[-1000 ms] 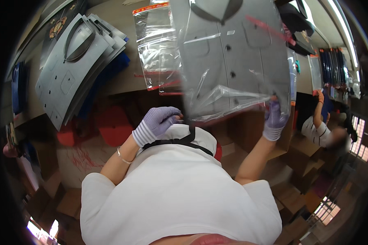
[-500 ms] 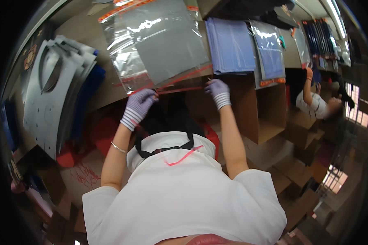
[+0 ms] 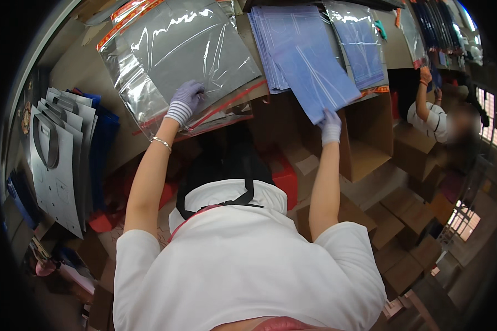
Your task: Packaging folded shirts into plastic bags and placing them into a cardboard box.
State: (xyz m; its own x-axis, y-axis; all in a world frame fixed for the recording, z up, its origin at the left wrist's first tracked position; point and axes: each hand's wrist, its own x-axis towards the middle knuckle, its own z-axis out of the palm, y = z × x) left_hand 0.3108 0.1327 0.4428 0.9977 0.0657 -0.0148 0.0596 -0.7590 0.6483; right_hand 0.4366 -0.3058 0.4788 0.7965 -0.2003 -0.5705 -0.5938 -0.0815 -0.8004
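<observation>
In a striped purple-and-white glove, my left hand (image 3: 185,103) rests over a clear plastic sleeve (image 3: 131,88) with orange and red strips. Its fingers are curled in; whatever they hold, if anything, is hidden. Inside the sleeve lies a flat grey sheet (image 3: 174,44). My right hand (image 3: 330,128), gloved alike, pinches the near corner of a flat blue sheet (image 3: 313,74) marked with pale lines. This sheet slants off a stack of similar blue sheets (image 3: 270,49) and hangs past the table's front edge.
Grey handled bags (image 3: 58,165) stand at the left beside dark blue ones. Right of the stack lies another clear sleeve (image 3: 359,38) with blue sheets in it. An open cardboard box (image 3: 367,146) stands below the table's edge. Another person (image 3: 431,113) works at the far right.
My right hand has moved right from the sleeve's edge and pulled a blue sheet partly off its stack. My left hand has moved up onto the sleeve.
</observation>
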